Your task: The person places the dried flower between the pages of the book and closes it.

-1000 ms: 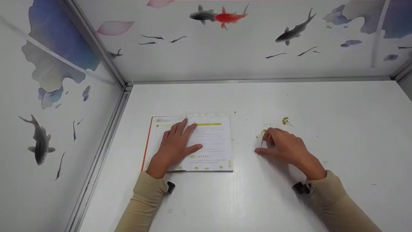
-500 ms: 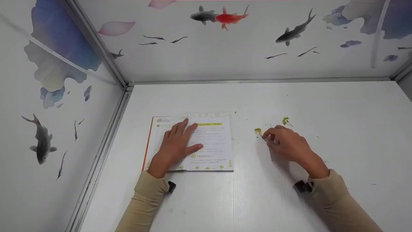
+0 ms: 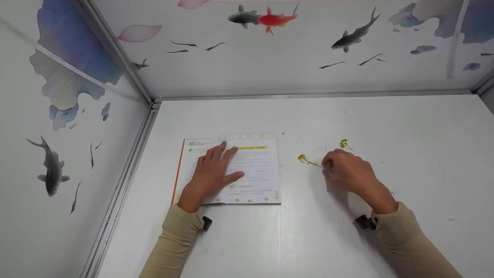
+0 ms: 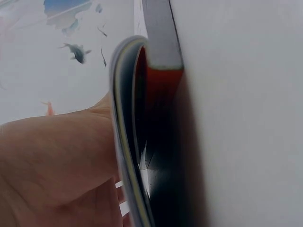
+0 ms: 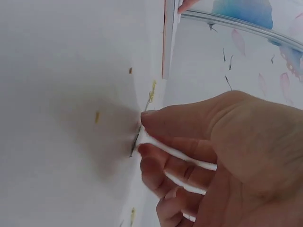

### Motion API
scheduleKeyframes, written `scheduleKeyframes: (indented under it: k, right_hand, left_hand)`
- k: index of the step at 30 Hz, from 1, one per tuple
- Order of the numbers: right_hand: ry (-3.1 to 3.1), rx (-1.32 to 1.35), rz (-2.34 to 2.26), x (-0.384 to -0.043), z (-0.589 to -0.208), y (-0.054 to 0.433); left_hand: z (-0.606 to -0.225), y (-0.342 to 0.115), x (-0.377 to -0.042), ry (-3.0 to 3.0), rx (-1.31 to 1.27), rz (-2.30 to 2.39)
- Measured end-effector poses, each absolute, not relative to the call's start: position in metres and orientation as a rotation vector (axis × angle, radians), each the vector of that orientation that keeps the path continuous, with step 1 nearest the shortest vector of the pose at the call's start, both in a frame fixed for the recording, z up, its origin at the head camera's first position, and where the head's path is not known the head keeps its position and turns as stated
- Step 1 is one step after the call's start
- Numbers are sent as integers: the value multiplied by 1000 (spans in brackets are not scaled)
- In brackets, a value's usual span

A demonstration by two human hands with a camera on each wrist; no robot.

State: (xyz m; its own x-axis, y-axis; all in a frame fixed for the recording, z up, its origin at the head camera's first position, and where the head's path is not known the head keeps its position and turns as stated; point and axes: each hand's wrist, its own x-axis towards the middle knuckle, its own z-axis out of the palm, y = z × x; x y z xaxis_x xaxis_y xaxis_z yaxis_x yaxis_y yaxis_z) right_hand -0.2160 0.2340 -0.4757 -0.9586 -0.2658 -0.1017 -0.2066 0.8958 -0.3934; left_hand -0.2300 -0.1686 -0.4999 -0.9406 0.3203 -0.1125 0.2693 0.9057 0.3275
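Note:
An open book [image 3: 256,166] with printed pages lies on the table, its orange cover edge showing on the left. My left hand [image 3: 208,173] rests on its pages with fingers spread. Curved page edges [image 4: 118,90] rise in front of that palm in the left wrist view. To the right of the book, my right hand [image 3: 351,172] pinches the thin stem of a small dried yellow flower [image 3: 303,158] between thumb and fingers. The flower head points left toward the book. In the right wrist view the stem [image 5: 137,137] runs past the thumb and fingertips, close to the tabletop.
A second dried yellow flower [image 3: 344,144] lies just beyond my right hand. Small plant scraps are scattered over the white table [image 3: 424,154]. Panels printed with fish [image 3: 278,19] stand at the back and left.
My right hand has shifted slightly right. The flower in its fingers has swung from near upright to pointing left, its head moving left. My left hand stays on the book.

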Motion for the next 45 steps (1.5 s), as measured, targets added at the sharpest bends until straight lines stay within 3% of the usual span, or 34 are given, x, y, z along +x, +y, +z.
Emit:
scheduleKeyframes:
  k: [5,18,45]
  right_hand:
    - [2907,-273,-521,-213,-474,231]
    - [2948,-363,-427,-209,-482,230]
    - [2941,-451,-721,-203,-484,207]
  left_hand:
    - [-499,-168,-229,2903,445,469]
    - [-500,-168,-230,2898,454,503]
    - [-499,-170,-229,2896,477,534]
